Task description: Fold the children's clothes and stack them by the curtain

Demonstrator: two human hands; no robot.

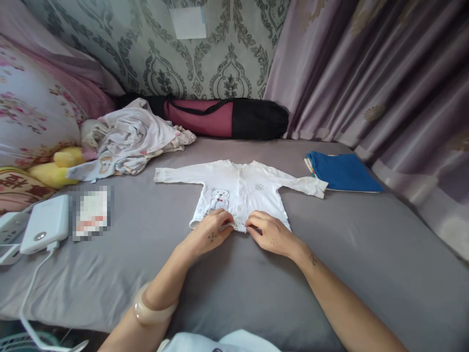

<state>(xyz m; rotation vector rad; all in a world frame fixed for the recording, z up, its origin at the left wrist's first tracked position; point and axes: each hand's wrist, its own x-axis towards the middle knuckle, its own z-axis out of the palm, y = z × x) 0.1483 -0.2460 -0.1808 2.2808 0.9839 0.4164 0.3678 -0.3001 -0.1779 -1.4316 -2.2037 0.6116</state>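
The small white long-sleeved shirt of thin, soft-looking cloth (240,190) lies front up on the smooth grey fabric bed sheet (373,254), its collar away from the person and its sleeves spread to both sides. Handling the bottom hem well calls for a light pinch beside the button strip (239,193), with the two front edges level; a harder tug on one side would probably skew the strip and wrinkle the panel with the grey-outlined bear print (220,197). The hem's left end curls up slightly and would lie better smoothed flat. The left hand (213,229) appears to pinch the hem between thumb and fingertips just left of the strip, and the right hand (270,232) does likewise just right of it, near the other but apart. Both have their backs up and fingers curled inward, on forearms converging from the lower corners; a glossy cream-coloured bangle (156,313) circles the left forearm.
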